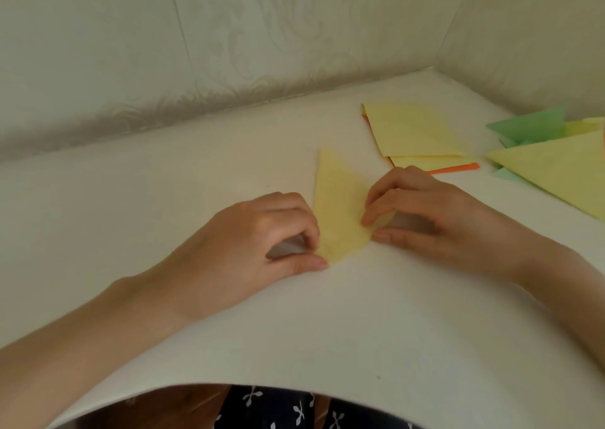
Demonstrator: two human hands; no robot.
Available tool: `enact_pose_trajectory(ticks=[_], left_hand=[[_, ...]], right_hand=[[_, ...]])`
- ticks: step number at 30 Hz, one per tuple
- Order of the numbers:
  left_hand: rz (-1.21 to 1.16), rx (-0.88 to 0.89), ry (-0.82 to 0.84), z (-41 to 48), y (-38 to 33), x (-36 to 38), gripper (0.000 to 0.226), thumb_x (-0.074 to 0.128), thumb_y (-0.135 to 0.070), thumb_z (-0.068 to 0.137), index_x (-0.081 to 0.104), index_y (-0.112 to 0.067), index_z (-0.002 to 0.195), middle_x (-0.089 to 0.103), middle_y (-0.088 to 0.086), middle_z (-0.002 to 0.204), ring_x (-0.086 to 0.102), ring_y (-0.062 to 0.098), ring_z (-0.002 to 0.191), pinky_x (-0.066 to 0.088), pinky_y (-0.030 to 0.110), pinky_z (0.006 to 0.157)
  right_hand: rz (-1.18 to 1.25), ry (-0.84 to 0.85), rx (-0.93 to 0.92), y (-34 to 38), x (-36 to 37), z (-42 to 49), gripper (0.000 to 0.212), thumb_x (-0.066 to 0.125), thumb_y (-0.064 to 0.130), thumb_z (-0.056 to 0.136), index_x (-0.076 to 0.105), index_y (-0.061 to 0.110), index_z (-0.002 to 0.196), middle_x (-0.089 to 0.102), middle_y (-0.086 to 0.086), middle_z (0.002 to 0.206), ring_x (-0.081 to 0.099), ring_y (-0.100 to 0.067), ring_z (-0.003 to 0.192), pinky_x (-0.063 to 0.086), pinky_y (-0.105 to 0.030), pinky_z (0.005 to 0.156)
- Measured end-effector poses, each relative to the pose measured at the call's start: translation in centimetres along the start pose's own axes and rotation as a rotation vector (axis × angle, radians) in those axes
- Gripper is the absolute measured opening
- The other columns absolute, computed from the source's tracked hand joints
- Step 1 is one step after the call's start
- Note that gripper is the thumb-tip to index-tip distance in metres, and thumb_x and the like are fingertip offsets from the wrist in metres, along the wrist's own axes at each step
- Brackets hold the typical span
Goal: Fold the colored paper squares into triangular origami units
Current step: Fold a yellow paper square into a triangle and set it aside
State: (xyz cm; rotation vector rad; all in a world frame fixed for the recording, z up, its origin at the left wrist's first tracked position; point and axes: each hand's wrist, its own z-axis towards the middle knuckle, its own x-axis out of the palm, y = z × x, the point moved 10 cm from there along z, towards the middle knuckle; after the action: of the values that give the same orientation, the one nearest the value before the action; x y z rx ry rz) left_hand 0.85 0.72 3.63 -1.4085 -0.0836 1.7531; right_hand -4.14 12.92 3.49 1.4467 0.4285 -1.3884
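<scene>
Yellow paper [337,212] corners hidden under left hand [262,235] and right hand [425,212].

Yellow folded paper triangle [340,209], flat.

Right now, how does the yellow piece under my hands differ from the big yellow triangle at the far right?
The yellow piece is narrower and pinched by the left hand and right hand; the yellow triangle is broader, untouched, and overlaps green paper. Both are pale yellow.
</scene>
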Motion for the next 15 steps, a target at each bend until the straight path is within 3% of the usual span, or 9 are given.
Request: enact_pose_trajectory(ticks=[5,10,15], left_hand=[[0.136,0.034,-0.046,0.0,-0.9,-0.4,0.028,0.055,-0.047,0.086,0.062,-0.020,0.082,0.057,-0.013,0.090,0.058,0.008,0.083,0.051,0.034,0.064],[0.256,0.091,-0.089,-0.1,-2.0,-0.5,0.026,0.052,-0.032,0.092,0.066,-0.012,0.081,0.062,-0.005,0.089,0.060,0.015,0.077,0.050,0.034,0.062],[0.387,0.078,-0.129,0.0,-2.5,-1.1,0.031,0.061,-0.045,0.082,0.057,-0.013,0.082,0.060,-0.002,0.095,0.058,0.016,0.071,0.041,0.026,0.059]], right_hand=[[-0.073,-0.088,-0.032,0.5,-0.4,0.0,0.025,0.050,0.032,0.094,0.068,0.015,0.098,0.056,0.002,0.101,0.053,-0.018,0.092,0.043,-0.026,0.081],[-0.094,-0.128,0.012,0.6,-0.3,0.4,0.030,0.044,0.032,0.095,0.067,0.013,0.097,0.058,0.001,0.097,0.053,-0.019,0.090,0.044,-0.031,0.078],[-0.075,-0.112,0.002,0.8,-0.3,0.4,0.030,0.044,0.033,0.095,0.067,0.013,0.096,0.057,0.001,0.097,0.053,-0.020,0.089,0.042,-0.026,0.079]])
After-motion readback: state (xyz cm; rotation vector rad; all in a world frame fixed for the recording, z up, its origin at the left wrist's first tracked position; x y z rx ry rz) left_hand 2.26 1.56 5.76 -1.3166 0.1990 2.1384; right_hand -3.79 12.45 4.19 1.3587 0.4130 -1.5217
